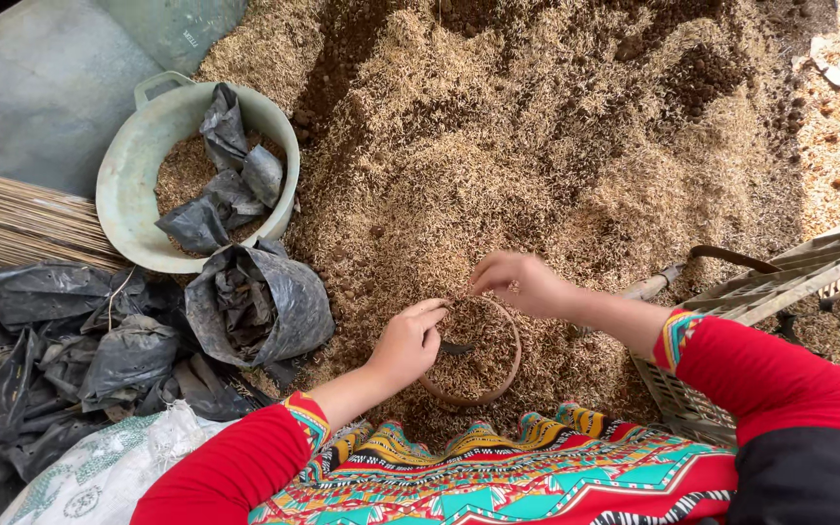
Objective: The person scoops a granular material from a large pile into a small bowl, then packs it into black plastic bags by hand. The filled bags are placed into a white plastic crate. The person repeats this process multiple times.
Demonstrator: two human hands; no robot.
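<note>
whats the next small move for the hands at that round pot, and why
Probably the right hand should drop its pinch of husk mix into the round pot. That hand sits over the pot's far rim with fingers bunched, the left hand steadies the near rim, and the pot looks filled roughly level but not heaped. The husk pile lies all around it.

Red sleeves (pixel 780 379), a pale green tub (pixel 128 194), black bags (pixel 70 360) at lower left, and brown-tan husks (pixel 537 146) at the top.

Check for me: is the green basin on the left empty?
No, the green basin holds husk mix and crumpled black plastic bags.
</note>
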